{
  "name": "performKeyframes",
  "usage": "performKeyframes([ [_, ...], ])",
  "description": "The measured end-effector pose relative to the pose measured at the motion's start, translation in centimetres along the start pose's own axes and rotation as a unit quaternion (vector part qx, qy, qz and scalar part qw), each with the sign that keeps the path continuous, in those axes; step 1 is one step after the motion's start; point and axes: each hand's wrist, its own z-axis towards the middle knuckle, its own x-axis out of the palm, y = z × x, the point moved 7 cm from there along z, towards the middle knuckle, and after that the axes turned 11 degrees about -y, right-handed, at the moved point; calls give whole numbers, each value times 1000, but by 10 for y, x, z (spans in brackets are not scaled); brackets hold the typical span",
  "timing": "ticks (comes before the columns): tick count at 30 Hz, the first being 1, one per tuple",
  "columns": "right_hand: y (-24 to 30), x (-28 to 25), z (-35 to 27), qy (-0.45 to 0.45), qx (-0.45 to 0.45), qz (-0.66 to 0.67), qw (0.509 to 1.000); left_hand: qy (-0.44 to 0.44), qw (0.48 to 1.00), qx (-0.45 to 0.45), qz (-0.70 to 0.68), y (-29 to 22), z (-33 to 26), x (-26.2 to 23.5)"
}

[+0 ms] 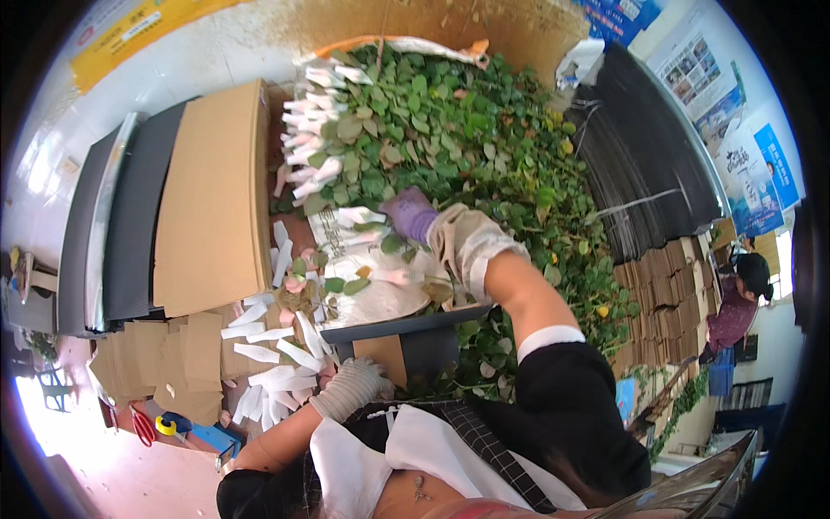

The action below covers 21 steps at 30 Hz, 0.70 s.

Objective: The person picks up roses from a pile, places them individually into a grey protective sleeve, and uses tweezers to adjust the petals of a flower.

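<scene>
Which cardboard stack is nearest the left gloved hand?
The small tan cardboard pieces at lower left, beside the left hand; the big sheet stack lies farther up.

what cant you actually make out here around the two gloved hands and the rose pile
- Right hand, head view: its fingertips sink among the rose stems, so whether it grips one cannot be told.
- Left hand: its fingers are hidden behind the white sleeves at the table edge; any grip is unclear.
- Rose heads: wrapped in white sleeves, colours mostly hidden.
- Person at the right rim: small and bent by the fisheye; hands unreadable.
</scene>
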Motion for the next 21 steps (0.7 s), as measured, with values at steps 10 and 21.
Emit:
performKeyframes([
  [10,-86,-201,-133,-309,135,186,923,-131,988,20,-75,-22,-21,-41],
  [21,-95,-281,-212,-458,294,247,802,-165,986,11,-37,-24,-29,-46],
])
